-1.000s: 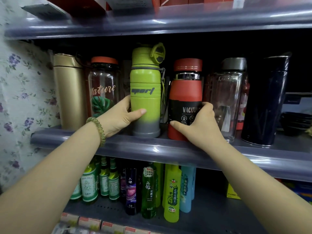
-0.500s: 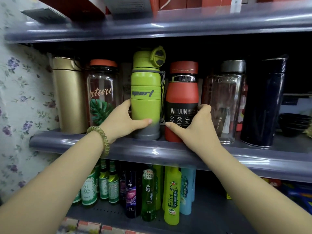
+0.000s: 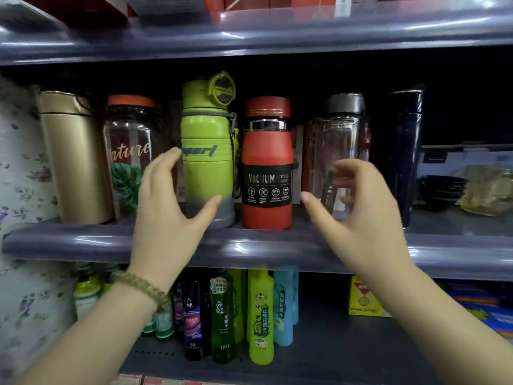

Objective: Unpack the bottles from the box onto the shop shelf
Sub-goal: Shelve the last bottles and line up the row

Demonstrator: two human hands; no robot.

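Left hand: my left hand [image 3: 169, 218] is spread wide open with nothing in it, thumb tip near the grey base of the green bottle, fingertips by the bottle's left side at the level of its lettering. I cannot tell whether they touch it.
Right hand: my right hand [image 3: 358, 215] is open and empty too, fingers loosely curled, hanging to the right of the red bottle and in front of the clear bottle, apart from the red one.
Green bottle: the green bottle [image 3: 206, 151] stands upright on the shelf [image 3: 83, 243], near its front edge, lid loop tipped toward the red bottle.
Red bottle: the red bottle [image 3: 267, 162] stands upright just right of the green bottle, the two nearly touching, its black "VACUUM" label facing me.
Left of the green bottle: a clear jar [image 3: 130, 151] with an orange lid and a leaf print, then a gold flask [image 3: 72, 157] beyond it, by the flowered wall.
Right of the red bottle: the clear bottle [image 3: 338, 134] with a grey cap, then a dark flask [image 3: 405, 162], then stacked dark bowls [image 3: 441, 190] farther along.
Below the green bottle: small drink bottles [image 3: 222, 315] in green, yellow and blue stand in a cluster on the lower shelf.
Wrist: a beaded bracelet [image 3: 138, 287] sits on my left wrist.
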